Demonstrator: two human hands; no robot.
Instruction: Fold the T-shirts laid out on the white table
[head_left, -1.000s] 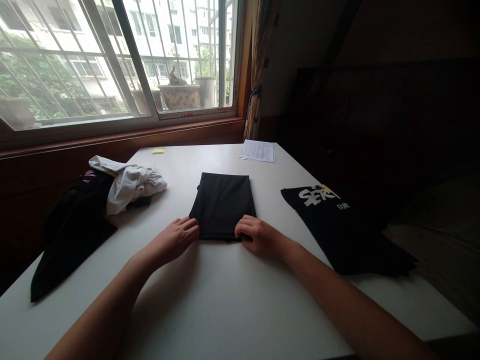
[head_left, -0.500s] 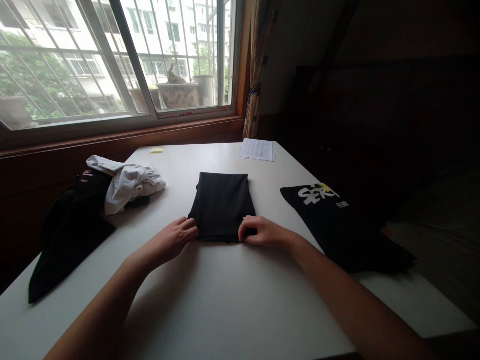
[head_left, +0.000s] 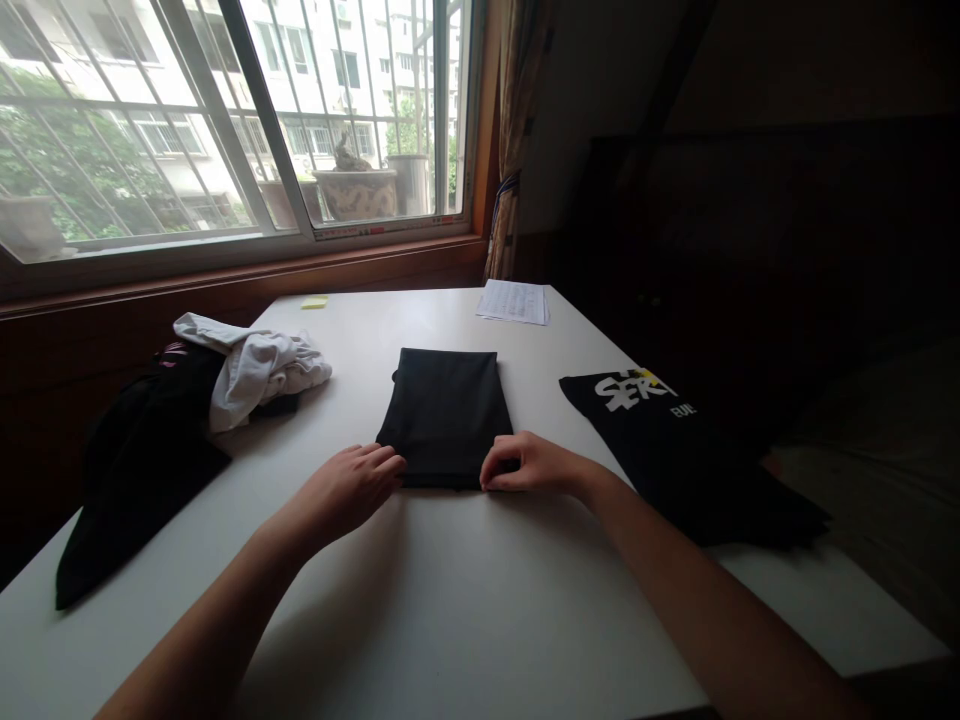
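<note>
A folded black cloth (head_left: pixel 448 415) lies flat at the middle of the white table (head_left: pixel 450 600). At its near left corner is my left hand (head_left: pixel 360 485), its fingers bent together over the cloth's edge. My right hand (head_left: pixel 529 463) pinches the near right corner, thumb and forefinger meeting at the edge. The fingertips of my left hand are partly hidden behind the back of the hand.
On the left lie a crumpled white garment (head_left: pixel 262 370) and a dark garment (head_left: pixel 150 470). A black printed garment (head_left: pixel 675 450) rests along the right edge. Papers (head_left: pixel 514 302) and a yellow note (head_left: pixel 314 301) lie at the back, below the window (head_left: pixel 360 110).
My left hand has shifted slightly right along the near edge, with its fingers flatter over the cloth. My right hand has barely moved and keeps its pinch.
</note>
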